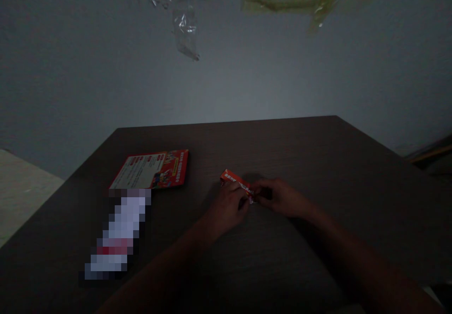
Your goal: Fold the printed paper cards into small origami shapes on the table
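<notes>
A small red packet with white lettering (235, 178) lies at the middle of the dark table, between my two hands. My left hand (229, 205) is closed over its near side, fingers bent onto it. From the right, my right hand (277, 195) pinches the packet's right end with thumb and fingertips. A bit of pale, shiny wrapping shows below the fingertips. My fingers hide part of the packet, and the dim light blurs its details.
On the left of the dark wooden table (282, 144) lies a red and white printed booklet or card (144, 170). A pixelated bright oblong thing (120, 231) is nearer me. Behind the table rises a wall (247, 78) with tape remnants (278, 2).
</notes>
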Tool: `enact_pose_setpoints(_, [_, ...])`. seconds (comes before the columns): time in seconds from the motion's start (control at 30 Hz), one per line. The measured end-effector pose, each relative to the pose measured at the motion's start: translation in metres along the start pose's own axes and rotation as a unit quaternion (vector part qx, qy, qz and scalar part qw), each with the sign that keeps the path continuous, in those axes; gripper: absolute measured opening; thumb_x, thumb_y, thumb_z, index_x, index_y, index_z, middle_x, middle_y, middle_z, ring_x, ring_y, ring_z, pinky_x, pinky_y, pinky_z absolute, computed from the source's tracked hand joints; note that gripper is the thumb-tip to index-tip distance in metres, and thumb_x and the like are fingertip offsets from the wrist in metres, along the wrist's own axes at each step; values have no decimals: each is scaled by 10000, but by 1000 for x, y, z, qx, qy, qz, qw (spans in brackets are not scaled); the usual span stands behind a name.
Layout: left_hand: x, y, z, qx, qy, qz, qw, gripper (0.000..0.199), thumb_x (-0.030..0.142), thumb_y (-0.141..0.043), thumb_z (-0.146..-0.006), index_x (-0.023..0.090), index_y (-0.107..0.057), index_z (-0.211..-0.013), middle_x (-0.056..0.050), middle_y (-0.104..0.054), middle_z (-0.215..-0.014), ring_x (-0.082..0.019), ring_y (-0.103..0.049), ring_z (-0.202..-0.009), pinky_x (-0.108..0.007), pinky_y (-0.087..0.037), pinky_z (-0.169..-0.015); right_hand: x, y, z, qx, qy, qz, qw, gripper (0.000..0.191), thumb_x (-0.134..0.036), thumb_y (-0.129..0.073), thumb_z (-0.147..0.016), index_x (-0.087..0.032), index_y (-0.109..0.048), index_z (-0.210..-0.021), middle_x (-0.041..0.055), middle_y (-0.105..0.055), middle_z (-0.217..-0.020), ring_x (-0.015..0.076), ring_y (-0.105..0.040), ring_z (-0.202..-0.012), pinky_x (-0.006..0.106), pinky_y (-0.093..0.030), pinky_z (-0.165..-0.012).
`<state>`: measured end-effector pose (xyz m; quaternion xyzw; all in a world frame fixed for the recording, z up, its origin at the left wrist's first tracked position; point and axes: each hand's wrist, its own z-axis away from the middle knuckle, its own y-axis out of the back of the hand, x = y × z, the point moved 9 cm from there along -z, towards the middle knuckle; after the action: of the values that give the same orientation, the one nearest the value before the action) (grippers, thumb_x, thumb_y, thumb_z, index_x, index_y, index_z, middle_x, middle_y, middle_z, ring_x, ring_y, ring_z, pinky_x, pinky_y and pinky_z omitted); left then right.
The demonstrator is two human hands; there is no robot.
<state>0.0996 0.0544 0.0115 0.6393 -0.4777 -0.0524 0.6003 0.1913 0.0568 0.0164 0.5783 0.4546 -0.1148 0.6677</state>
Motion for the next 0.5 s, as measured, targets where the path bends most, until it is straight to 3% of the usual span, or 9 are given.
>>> enact_pose_setpoints(0.5, [-5, -5, -4, -10, 30, -2, 1000, 81, 166, -540, -790, 165, -621, -793, -59, -596, -912, -189, -547, -910, -327, -449, -832, 9, -6, -4, 12, -37, 18, 999, 222, -173, -633, -724, -194, -622, -945, -7, -638, -719, 123, -579, -627, 220, -416, -575])
